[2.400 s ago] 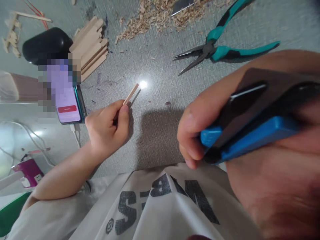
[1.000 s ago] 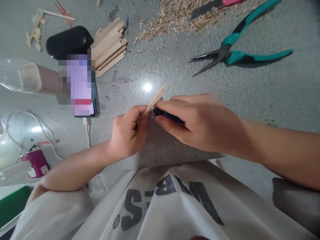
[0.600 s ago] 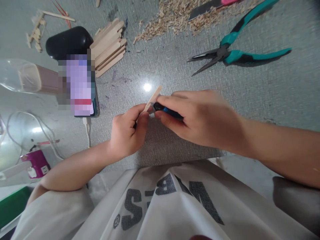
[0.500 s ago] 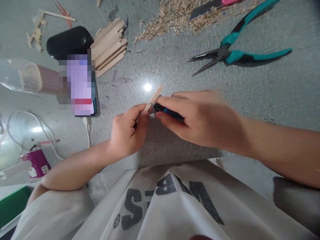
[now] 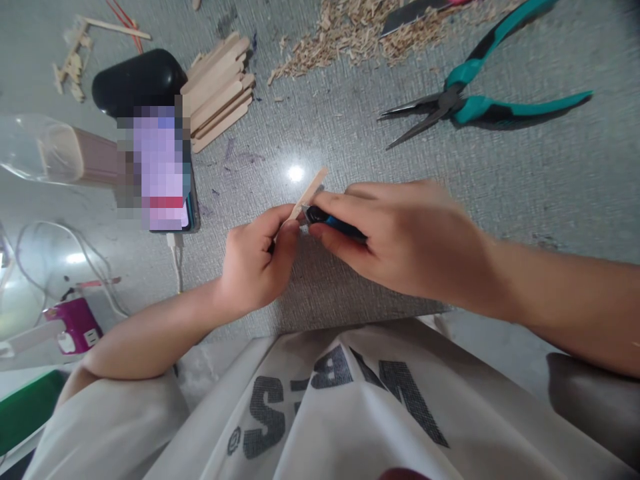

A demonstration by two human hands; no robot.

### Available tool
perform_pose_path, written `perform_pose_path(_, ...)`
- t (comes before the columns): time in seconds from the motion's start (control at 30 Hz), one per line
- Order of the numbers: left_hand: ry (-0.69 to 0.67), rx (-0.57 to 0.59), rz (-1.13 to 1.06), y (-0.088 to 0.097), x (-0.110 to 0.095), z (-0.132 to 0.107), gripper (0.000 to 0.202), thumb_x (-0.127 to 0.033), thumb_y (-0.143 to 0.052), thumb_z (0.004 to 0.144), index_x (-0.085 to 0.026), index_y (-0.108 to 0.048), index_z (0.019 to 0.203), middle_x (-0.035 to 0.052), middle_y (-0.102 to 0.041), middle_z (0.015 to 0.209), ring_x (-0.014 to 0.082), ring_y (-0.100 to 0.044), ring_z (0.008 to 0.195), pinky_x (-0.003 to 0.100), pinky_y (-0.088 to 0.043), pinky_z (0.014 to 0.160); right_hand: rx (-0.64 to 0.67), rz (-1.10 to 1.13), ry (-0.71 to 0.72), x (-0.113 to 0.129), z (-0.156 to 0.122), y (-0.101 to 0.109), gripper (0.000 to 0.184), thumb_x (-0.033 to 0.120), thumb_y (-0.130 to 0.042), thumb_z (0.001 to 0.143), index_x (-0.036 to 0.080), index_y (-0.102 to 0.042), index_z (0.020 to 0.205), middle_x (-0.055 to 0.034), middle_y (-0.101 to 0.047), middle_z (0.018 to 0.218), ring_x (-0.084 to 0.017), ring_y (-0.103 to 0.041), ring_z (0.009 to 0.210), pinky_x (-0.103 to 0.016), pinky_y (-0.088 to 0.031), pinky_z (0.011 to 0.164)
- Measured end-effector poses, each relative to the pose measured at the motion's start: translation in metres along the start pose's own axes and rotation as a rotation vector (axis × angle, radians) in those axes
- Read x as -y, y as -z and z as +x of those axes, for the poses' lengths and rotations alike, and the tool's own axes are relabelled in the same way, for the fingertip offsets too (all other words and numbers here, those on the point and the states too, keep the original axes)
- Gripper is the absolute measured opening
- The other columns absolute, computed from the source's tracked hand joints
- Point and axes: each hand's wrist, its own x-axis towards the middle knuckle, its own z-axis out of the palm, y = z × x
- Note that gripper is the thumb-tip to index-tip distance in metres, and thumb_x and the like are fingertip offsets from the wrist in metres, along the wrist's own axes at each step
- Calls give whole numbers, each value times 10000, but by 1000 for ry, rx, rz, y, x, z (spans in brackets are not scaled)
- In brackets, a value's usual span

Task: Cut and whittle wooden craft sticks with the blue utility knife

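Observation:
Between the thumb and fingers of my left hand (image 5: 260, 260) is a thin wooden craft stick (image 5: 313, 187), slanting up to the right. My right hand (image 5: 395, 233) is closed around a utility knife (image 5: 336, 223) with a dark blue and black handle. Its short blade rests at the stick's edge, close to my left thumb. The fingers of my right hand hide part of the knife, and my left hand covers the stick's lower end.
Needle-nose pliers (image 5: 453, 100) lie spread at the upper right. Wood shavings (image 5: 330, 40) and a dark blade (image 5: 413, 17) are at the top. Stacked craft sticks (image 5: 220, 93), a black case (image 5: 140, 81), a phone (image 5: 160, 167), a plastic bottle (image 5: 45, 150) and a purple adapter (image 5: 75, 325) are on the left.
Hardly anything differs. Both hands keep their grip on the stick and the knife, and the view has shifted very slightly.

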Motion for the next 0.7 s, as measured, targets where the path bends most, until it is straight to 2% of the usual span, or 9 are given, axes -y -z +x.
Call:
perform_pose_path(0.23, 118, 42, -50, 3, -3, 2, 366, -416, -609, 1227, -168, -863, 1142, 9, -780, 772, 140, -688, 661, 268, -537, 629, -97, -123, 12, 0, -3, -8, 552, 477, -400, 1230, 199, -852, 1387, -67, -720, 843, -178, -461, 618, -357, -202, 632)
perform_pose_path(0.37, 175, 30, -109, 2, -2, 0, 413, -489, -611, 1234, -182, -879, 1166, 32, -813, 835, 157, -706, 695, 304, -561, 656, -164, -176, 25, -1, -3, -5, 590, 488, -353, 1264, 192, -835, 1434, -77, -738, 885, -189, -506, 645, -364, -226, 612)
perform_pose_path(0.47, 197, 3, -125, 0, 1, -2, 424, -498, -607, 1236, -189, -894, 1199, 33, -822, 840, 146, -676, 657, 310, -521, 617, -221, -182, -30, -4, -2, 1, 598, 509, -353, 1274, 182, -797, 1505, -103, -770, 965, -212, -579, 713, -372, -275, 632)
perform_pose_path(0.6, 187, -2, -109, -1, 1, -3, 438, -520, -604, 1239, -192, -893, 1206, 44, -841, 877, 165, -753, 733, 312, -579, 676, -171, -101, 40, -8, -2, -1, 586, 515, -363, 1261, 189, -822, 1427, -72, -733, 894, -208, -571, 702, -361, -288, 636)
perform_pose_path(0.7, 157, 9, -80, 1, -1, -1, 419, -493, -604, 1238, -185, -884, 1185, 27, -804, 802, 171, -764, 731, 303, -612, 706, -97, -50, 90, -8, -1, -7, 586, 496, -348, 1255, 192, -824, 1412, -49, -696, 844, -195, -511, 658, -347, -277, 635)
